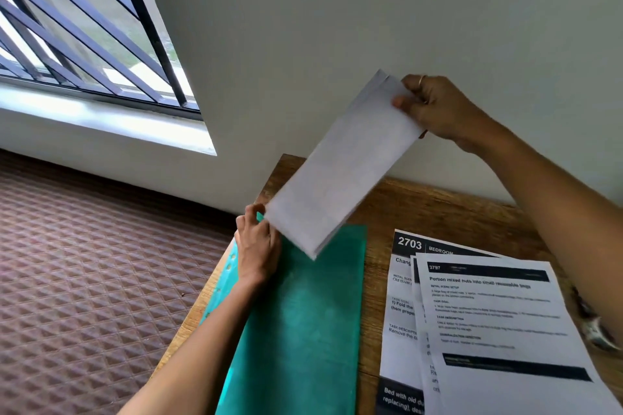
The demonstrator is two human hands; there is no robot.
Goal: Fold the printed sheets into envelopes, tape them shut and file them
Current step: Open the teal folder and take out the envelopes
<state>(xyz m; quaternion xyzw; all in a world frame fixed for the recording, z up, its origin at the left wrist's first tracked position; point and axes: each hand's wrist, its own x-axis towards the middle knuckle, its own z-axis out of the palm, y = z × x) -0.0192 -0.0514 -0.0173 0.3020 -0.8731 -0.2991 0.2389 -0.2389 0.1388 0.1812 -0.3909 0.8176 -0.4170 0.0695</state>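
home rm: barred window (84,40), carpet (84,280), small wood table (438,209) w/ printed sheets (499,323) against plain wall (337,10).

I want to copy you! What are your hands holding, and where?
Right hand pinches the folded paper's top corner; left hand grips the green folder's top edge.

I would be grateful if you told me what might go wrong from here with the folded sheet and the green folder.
1. The right hand pinches only one corner of the folded sheet; its layers may spring open.
2. The left hand grips the green folder at its top corner, so the sheet may catch there.
3. The right forearm hangs over the printed sheets and may sweep them.
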